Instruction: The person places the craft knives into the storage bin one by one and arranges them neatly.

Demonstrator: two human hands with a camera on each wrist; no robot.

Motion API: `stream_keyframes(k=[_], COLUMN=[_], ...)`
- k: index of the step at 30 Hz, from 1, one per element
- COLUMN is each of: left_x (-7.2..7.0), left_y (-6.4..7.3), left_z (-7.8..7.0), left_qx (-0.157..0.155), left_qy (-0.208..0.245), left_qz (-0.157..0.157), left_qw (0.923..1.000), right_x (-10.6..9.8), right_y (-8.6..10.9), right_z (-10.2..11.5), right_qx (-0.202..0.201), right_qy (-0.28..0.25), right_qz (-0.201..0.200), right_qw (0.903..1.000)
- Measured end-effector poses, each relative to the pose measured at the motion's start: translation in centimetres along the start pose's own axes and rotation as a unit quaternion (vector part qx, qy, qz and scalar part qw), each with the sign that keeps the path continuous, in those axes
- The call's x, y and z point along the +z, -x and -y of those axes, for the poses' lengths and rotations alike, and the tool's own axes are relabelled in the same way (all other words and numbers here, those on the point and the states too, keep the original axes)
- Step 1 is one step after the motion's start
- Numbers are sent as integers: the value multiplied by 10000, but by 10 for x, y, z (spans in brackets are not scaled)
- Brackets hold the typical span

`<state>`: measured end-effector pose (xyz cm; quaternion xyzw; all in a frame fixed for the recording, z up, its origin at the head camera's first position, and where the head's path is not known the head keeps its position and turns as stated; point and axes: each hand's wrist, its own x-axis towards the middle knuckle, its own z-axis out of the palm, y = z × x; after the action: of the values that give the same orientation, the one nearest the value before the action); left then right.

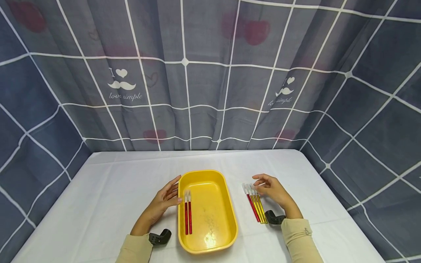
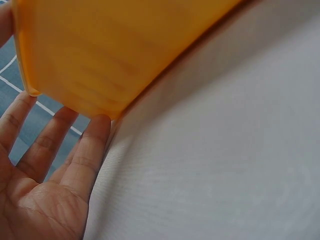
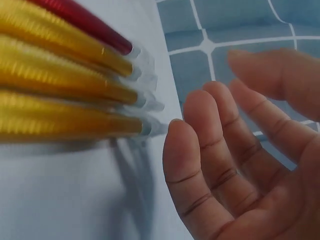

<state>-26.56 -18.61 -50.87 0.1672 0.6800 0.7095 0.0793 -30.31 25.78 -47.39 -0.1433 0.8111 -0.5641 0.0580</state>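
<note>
A yellow tray (image 1: pixel 227 208) stands on the white table. Two slim red pen-like sticks (image 1: pixel 188 218) with clear, whitish tips lie side by side in its left part. My left hand (image 1: pixel 162 202) rests against the tray's left side, fingertips on the outer wall and thumb at the rim. Right of the tray, a red pen-like stick (image 1: pixel 253 207) lies beside several gold ones (image 1: pixel 260 210) in a row, clear tips pointing away from me. My right hand (image 1: pixel 272 189) hovers at those tips, fingers loosely bent and thumb apart, with nothing held.
A white cloth (image 1: pixel 125 186) covers the table. Grey checked curtains (image 1: pixel 204 84) enclose the back and sides. Black wrist-worn devices sit near my left (image 1: pixel 160 237) and right (image 1: pixel 275 218) cuffs, the right one close to the gold sticks' lower ends.
</note>
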Motion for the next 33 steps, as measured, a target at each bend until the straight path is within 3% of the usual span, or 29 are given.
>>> stream_keyframes(k=[9,16,25,33], left_x=[-1,-1,-1,0], left_y=[0,0,-1,-1], left_z=[2,0,2,0], left_qx=[-38,-5,-118,-112], left_qy=[-27,-11,-66,-54], left_qz=[-37,-7,-86,-35], left_qw=[10000,10000,9999,9999], right_x=[0,1,4,8], right_y=[1,0,-1,-1], right_z=[-8,-11,-10,-9], right_qx=[354,355,663,675], right_qy=[144,363,780,1289], right_qz=[-58,-85,-106,-144], right_qw=[9993,9987,9947,9892])
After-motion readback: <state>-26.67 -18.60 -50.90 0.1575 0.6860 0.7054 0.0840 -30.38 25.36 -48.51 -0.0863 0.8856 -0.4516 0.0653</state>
